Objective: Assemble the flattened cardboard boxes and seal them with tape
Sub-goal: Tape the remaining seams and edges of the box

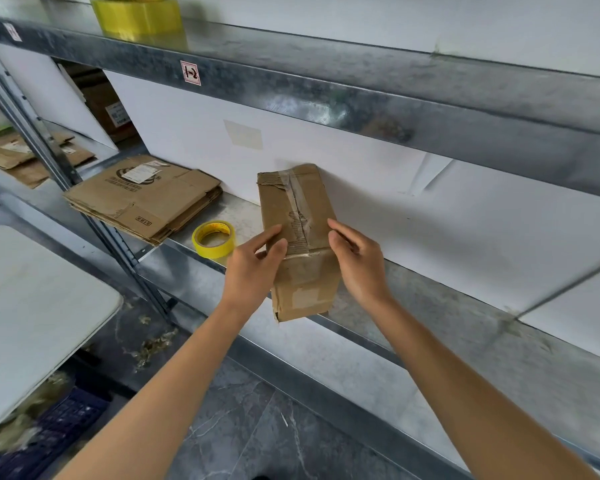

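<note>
- At the shelf's [447, 306] front edge, the left hand [253, 263] lies with straight fingers against the left side of the taped cardboard box [302, 282].
- The right hand [357, 258] hovers at the box's right top edge, fingers loosely bent and holding nothing.
- The box overhangs that front edge.
- Just left of it, a yellow tape roll [213, 239] lies flat.
- Towards the shelf's left end sits a stack of flattened boxes [142, 199].

Right of the box [297, 216] the shelf [416, 289] offers open room for a hand. Left of it, the tape roll [214, 239] sits just beside, then a stack of flat cardboard [142, 197]; the upper shelf beam [361, 98] caps the space overhead.
</note>
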